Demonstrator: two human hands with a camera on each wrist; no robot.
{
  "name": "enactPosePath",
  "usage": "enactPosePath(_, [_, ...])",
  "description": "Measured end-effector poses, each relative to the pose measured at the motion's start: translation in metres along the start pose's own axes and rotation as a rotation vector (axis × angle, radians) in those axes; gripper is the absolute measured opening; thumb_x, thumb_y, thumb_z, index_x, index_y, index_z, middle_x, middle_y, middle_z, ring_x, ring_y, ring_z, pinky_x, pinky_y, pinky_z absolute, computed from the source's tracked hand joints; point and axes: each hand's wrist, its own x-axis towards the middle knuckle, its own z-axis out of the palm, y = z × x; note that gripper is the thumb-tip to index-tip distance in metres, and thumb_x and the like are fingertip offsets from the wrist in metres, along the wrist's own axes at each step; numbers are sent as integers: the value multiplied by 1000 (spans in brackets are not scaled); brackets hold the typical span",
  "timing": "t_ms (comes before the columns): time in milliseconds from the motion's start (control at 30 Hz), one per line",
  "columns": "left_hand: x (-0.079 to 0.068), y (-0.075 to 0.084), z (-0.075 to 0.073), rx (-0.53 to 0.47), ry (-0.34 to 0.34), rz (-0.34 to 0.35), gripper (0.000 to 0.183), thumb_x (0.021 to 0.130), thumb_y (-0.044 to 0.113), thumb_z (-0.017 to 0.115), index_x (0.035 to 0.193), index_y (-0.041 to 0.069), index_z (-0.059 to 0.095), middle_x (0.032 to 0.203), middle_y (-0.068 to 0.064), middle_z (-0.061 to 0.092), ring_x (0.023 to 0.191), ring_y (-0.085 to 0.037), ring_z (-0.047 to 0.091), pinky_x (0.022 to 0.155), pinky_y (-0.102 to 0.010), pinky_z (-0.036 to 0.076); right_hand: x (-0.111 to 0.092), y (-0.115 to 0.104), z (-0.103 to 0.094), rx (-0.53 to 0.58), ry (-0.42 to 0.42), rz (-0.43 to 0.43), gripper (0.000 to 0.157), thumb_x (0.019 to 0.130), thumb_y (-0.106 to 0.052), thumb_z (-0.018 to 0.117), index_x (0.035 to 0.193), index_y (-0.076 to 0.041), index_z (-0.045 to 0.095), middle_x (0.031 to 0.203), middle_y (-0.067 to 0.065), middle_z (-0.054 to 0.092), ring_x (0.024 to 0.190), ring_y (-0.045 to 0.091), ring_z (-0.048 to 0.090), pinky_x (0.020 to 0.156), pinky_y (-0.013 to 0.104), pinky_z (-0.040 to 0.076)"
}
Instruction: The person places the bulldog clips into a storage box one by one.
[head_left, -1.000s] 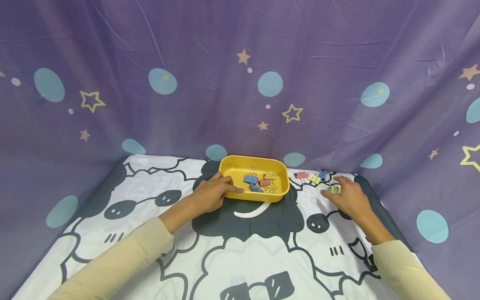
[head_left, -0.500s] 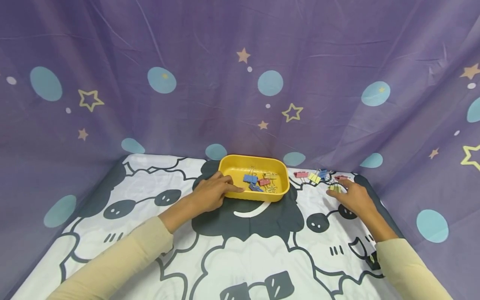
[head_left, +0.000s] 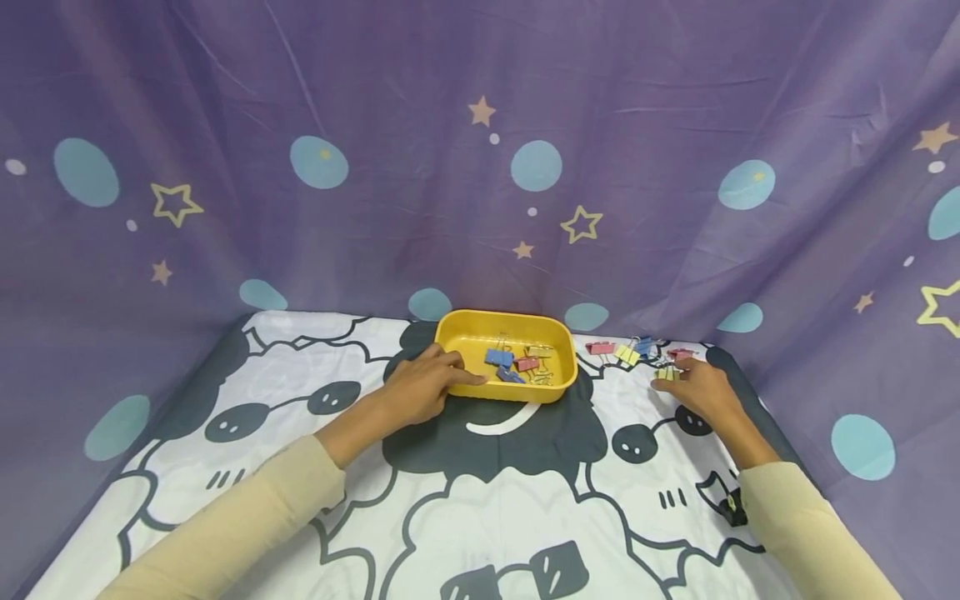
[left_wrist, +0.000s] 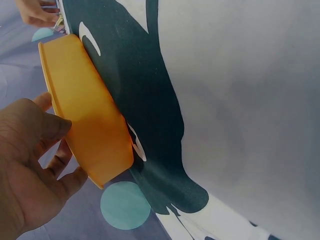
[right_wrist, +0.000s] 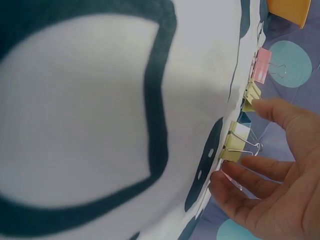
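Observation:
My left hand [head_left: 422, 387] grips the near left corner of a yellow plastic tray [head_left: 517, 393], thumb at its outer wall in the left wrist view. Inside lie several binder clips: blue [head_left: 499, 357], pink [head_left: 527, 364] and yellow. At the right, my right hand [head_left: 705, 392] reaches around a yellow-green binder clip [right_wrist: 236, 142]. Thumb and fingers stand apart on either side of it, fingertips close to its lower edge. Just behind the hand lies a pink binder clip [head_left: 681, 354], partly hidden by the fingers in the right wrist view.
Between tray and right hand lie a pink binder clip [head_left: 600, 348], a yellow binder clip [head_left: 627, 356] and a blue binder clip [head_left: 643, 345]. A white cloth [head_left: 510, 508] with dark cartoon drawings covers the table. A purple curtain [head_left: 420, 233] hangs close behind the tray and clips.
My right hand has shifted slightly right, then settled by the yellow-green clip, with the pink clip behind it coming into sight. My left hand and the tray keep their place.

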Motion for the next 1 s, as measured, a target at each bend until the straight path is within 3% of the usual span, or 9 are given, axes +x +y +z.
enactPosePath(200, [-1,-1,0,2,8,2,61,102,-4,69,145,39,78,118,2,72,114,-22,55,65,-37,48,3,-1,4,12,68,-30,81,97,-46,81,149,12,61,129,36,75,120,57,70,99,67,57])
enactPosePath(467, [-1,-1,-1,-10,10,9,61,102,-5,69,145,38,78,117,2,71,112,-21,55,66,-37,47,4,-4,6,16,99,46,67,96,-47,81,130,10,70,123,36,74,114,58,68,91,67,56])
enactPosePath(567, [-1,-1,-1,-12,18,13,62,102,-6,70,144,38,79,117,2,71,111,-21,54,64,-37,47,6,-5,7,20,113,63,59,96,-50,81,103,8,71,97,29,71,99,52,68,84,61,56])
enactPosePath(633, [-1,-1,-2,-13,21,14,62,101,-6,70,144,38,79,116,2,71,110,-21,54,64,-37,47,7,-4,8,17,113,76,56,95,-53,81,81,-2,64,80,17,62,90,46,64,80,59,54])
enactPosePath(700, [-1,-1,-1,-13,18,13,62,101,-6,70,144,38,78,117,2,71,111,-21,54,65,-37,47,8,-4,8,16,98,98,58,95,-56,80,72,-9,56,76,10,55,91,46,62,82,63,53])
enactPosePath(767, [-1,-1,-1,-13,12,11,62,101,-6,70,145,39,78,117,2,71,112,-21,54,65,-37,47,8,-3,8,13,74,124,59,96,-59,78,73,-8,59,84,18,63,102,55,64,90,71,52])
enactPosePath(833, [-1,-1,-1,-13,6,8,62,102,-5,69,145,39,78,118,2,71,112,-21,54,66,-37,47,8,-3,8,10,49,151,62,96,-61,77,85,0,69,106,33,70,118,66,60,100,79,48])
enactPosePath(933, [-1,1,-2,-14,2,5,62,102,-5,69,145,39,78,119,2,72,113,-21,54,66,-37,47,8,-4,7,1,14,189,77,98,-62,74,112,13,73,136,47,62,134,72,53,110,82,43])
enactPosePath(1000, [-1,1,-2,-13,3,4,62,102,-5,69,144,39,78,119,2,72,113,-21,54,67,-38,47,9,-4,7,-4,2,209,85,98,-62,73,125,19,70,144,51,56,137,72,51,112,81,43])
